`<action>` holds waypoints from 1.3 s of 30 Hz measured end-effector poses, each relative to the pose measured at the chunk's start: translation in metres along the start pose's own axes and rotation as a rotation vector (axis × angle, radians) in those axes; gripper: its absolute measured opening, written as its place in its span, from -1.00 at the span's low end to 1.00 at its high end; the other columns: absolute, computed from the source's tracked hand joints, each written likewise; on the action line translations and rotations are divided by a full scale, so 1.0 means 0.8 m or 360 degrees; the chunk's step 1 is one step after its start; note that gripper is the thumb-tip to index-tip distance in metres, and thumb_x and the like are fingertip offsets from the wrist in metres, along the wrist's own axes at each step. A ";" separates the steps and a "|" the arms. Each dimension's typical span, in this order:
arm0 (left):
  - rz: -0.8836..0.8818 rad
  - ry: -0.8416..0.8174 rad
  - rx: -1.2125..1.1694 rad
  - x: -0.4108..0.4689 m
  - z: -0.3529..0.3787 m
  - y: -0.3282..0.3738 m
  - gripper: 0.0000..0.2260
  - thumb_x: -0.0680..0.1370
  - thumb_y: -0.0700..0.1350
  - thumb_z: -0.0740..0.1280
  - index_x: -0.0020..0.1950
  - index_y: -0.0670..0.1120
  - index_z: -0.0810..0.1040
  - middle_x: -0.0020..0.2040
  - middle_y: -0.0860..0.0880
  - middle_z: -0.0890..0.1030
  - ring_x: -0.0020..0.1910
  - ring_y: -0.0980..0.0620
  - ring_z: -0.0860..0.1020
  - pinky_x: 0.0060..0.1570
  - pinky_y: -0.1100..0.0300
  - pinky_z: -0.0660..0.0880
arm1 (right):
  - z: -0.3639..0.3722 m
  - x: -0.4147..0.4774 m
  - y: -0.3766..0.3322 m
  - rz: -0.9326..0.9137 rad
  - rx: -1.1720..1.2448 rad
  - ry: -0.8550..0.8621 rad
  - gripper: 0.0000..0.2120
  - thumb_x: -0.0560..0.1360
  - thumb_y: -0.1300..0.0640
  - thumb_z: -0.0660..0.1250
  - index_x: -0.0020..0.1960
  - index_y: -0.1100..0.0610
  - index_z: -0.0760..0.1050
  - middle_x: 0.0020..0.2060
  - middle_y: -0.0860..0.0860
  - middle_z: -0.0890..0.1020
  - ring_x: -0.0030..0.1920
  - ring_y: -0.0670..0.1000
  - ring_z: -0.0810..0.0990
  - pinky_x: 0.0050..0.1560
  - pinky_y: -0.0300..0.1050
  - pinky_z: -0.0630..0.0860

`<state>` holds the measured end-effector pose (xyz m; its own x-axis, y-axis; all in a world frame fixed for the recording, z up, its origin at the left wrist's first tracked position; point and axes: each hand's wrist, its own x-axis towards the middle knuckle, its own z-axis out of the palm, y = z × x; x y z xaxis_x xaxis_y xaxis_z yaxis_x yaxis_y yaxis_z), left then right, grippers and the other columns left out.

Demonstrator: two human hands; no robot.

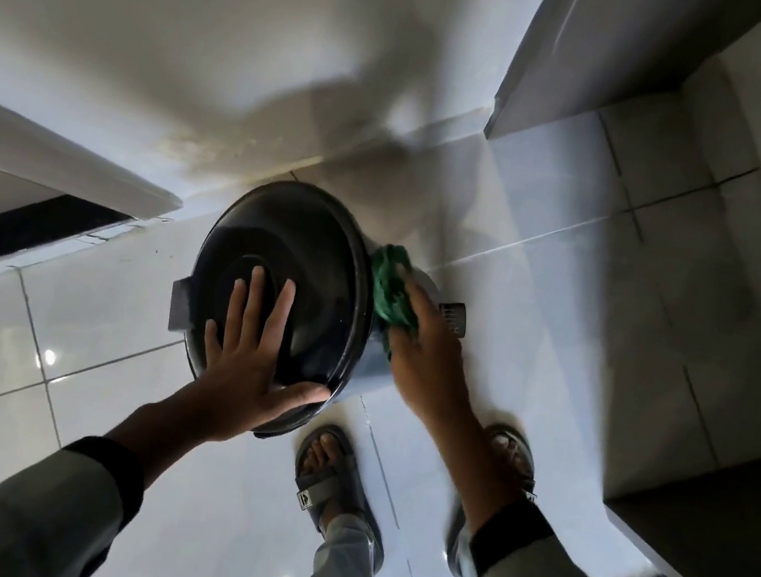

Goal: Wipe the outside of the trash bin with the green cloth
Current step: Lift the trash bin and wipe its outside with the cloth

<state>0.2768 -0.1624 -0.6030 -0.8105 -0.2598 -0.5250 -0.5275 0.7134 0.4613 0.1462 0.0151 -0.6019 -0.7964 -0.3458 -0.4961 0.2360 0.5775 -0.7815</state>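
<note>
Green cloth (391,290) sits bunched under the right hand (419,346), clamped against the bin (370,363) side just below its rim; the left hand (250,352) lies flat, fingers spread, on the lid (295,242), likely steadying it.

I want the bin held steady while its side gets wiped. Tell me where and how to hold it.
Press down on the domed black lid from above with a flat palm, as the left hand does. The trash bin stands upright on smooth tile, so downward pressure pins it and leaves the side free for the right hand and green cloth.
</note>
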 end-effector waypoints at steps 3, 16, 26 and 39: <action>0.0049 -0.0087 0.0040 -0.021 -0.004 -0.001 0.11 0.23 0.63 0.19 0.52 0.34 -0.44 0.54 0.19 -0.52 0.53 0.11 -0.50 0.47 -0.43 -0.08 | 0.002 -0.026 0.001 -0.0114 0.0022 0.0059 -0.42 0.48 0.32 0.18 0.47 0.02 0.30 0.34 0.08 0.52 0.24 -0.04 0.49 0.08 -0.69 0.28; -0.1080 -0.0118 -0.0635 0.052 -0.053 0.080 0.24 0.06 0.63 0.25 0.52 0.33 -0.40 0.63 -0.19 -0.37 0.60 -0.43 -0.19 0.51 -0.43 -0.06 | 0.053 -0.102 0.049 -0.0223 0.0000 0.0118 -0.36 0.54 0.36 0.15 0.51 -0.12 0.17 0.54 0.03 0.24 0.48 -0.04 0.30 0.32 -0.38 0.40; -0.0971 -0.0296 -0.0500 0.042 -0.045 0.086 0.31 -0.01 0.63 0.25 0.49 0.32 -0.47 0.60 -0.18 -0.45 0.59 -0.39 -0.28 0.51 -0.36 -0.19 | 0.071 -0.114 0.041 -0.0227 0.0168 0.0320 -0.32 0.54 0.39 0.11 0.51 -0.13 0.07 0.56 0.07 0.14 0.55 -0.08 0.12 0.43 -0.31 0.32; -0.0783 -0.0095 -0.0507 -0.030 0.002 0.061 0.27 0.13 0.45 0.45 0.57 0.28 -0.34 0.64 -0.11 -0.37 0.60 -0.32 -0.30 0.53 -0.26 -0.21 | 0.024 0.004 0.075 0.0385 -0.0367 -0.0184 -0.34 0.49 0.37 0.12 0.53 -0.01 0.16 0.42 0.19 0.40 0.36 0.25 0.41 0.31 -0.01 0.36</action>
<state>0.2708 -0.1201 -0.5690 -0.4402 -0.4672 -0.7668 -0.8959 0.2853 0.3405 0.1684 0.0344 -0.6581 -0.6615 -0.2521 -0.7063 0.2677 0.8004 -0.5364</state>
